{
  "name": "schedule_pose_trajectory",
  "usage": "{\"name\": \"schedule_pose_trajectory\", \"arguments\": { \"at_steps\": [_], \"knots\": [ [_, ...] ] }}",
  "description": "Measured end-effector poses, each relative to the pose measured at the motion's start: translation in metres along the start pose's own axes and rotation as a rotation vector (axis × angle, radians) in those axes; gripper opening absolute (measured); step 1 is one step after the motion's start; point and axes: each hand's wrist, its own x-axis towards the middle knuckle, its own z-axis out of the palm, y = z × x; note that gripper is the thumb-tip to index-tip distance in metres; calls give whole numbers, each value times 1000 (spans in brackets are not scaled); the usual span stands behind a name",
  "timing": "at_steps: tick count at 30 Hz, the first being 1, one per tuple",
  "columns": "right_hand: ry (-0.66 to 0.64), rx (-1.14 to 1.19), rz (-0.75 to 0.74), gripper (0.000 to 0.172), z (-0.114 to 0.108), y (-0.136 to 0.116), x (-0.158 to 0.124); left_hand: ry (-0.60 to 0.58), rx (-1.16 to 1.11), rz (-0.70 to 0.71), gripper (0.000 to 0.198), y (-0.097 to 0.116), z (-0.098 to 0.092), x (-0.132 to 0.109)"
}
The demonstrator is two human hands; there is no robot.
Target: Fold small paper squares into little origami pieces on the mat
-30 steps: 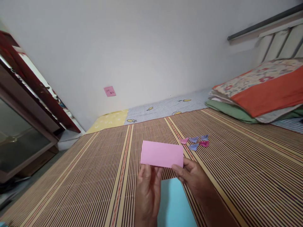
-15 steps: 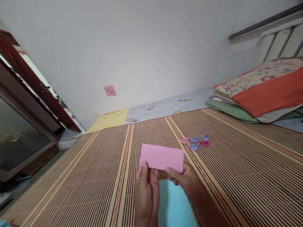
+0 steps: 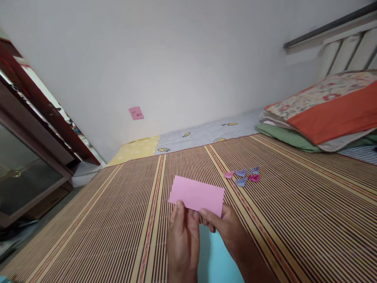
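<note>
Possibly the pink paper (image 3: 197,195), pinched along its near edge by the left hand (image 3: 183,237) and right hand (image 3: 229,228), could buckle if their pressure is uneven.

hands (image 3: 183,239) hold pink paper (image 3: 198,194) | blue sheet (image 3: 219,255) below | folded pieces (image 3: 241,182) on mat (image 3: 118,220)

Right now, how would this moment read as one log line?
left hand: holding pink paper | right hand: holding same paper | blue sheet: below hands | folded paper pieces: on striped mat
</note>
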Motion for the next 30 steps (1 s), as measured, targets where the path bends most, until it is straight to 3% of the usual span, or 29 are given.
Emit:
{"name": "schedule_pose_trajectory", "arguments": {
  "at_steps": [5,8,10,14,17,21,24,27,30],
  "knots": [
    [-80,-17,-2,32,-2,2,0,133,-91,75,30,18,-1,8],
    [-141,-12,11,29,-16,2,4,248,-153,116,40,35,-6,14],
    [-109,-17,-6,29,-27,1,8,273,-163,117,43,44,-13,17],
    [0,-65,-76,19,-43,-6,10,209,-108,-60,48,50,-20,18],
    [59,-287,-298,39,-44,-18,5,205,-58,-222,44,43,-17,16],
    [-142,-554,-581,49,-37,-33,-5,220,20,-328,36,35,-14,15],
    [-295,-608,-582,42,-31,-36,-11,122,42,-365,36,32,-20,15],
    [-347,-635,-609,30,-27,-36,-13,29,57,-382,34,29,-29,16],
    [-382,-657,-642,23,-26,-37,-12,22,60,-406,27,27,-33,17]
  ]
}}
